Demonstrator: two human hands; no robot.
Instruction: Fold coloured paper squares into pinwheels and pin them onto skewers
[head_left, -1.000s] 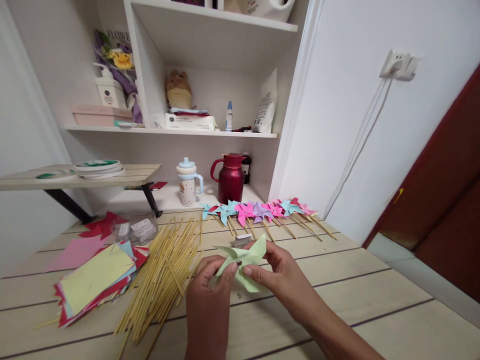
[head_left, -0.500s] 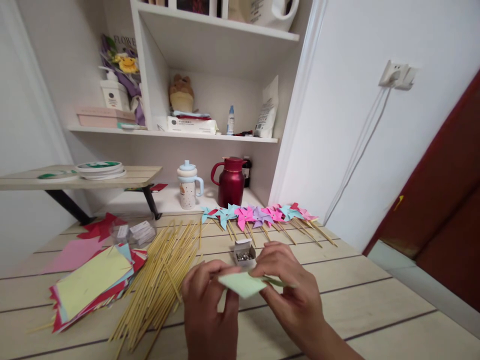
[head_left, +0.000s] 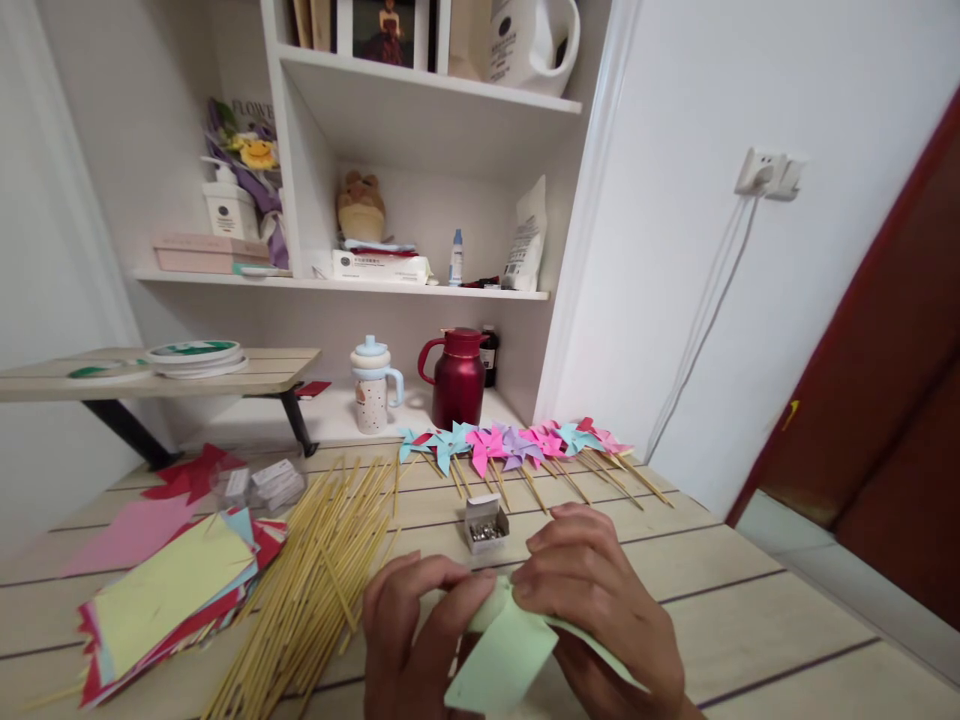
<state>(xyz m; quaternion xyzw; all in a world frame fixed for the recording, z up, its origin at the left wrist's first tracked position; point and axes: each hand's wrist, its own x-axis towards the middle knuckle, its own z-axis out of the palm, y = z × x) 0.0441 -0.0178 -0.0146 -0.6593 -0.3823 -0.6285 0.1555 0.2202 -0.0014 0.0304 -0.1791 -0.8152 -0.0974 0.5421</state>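
Observation:
Both hands are closed on one piece of light green paper point(head_left: 504, 655), held above the front of the table. My left hand point(head_left: 420, 625) pinches its left side with thumb and forefinger. With bent fingers, my right hand point(head_left: 600, 600) grips the middle and right side, where the paper curves under the palm. One flap points down toward me. Just beyond the hands stands a small open box of metal pins point(head_left: 486, 530). To the left lies a heap of thin wooden sticks point(head_left: 322, 570).
Stacked coloured paper point(head_left: 169, 600) lies at the left, near clear boxes point(head_left: 274, 485). Finished paper pinwheels point(head_left: 517, 447) on sticks line the table's back edge. Behind them stand a red jug point(head_left: 459, 380) and a lidded cup point(head_left: 371, 390). A raised stand point(head_left: 277, 368) holds tape rolls point(head_left: 196, 357).
The green paper has turned from nearly edge-on to showing a flap hanging downward. My right hand has moved slightly right and down, and the camera view has tilted up a little.

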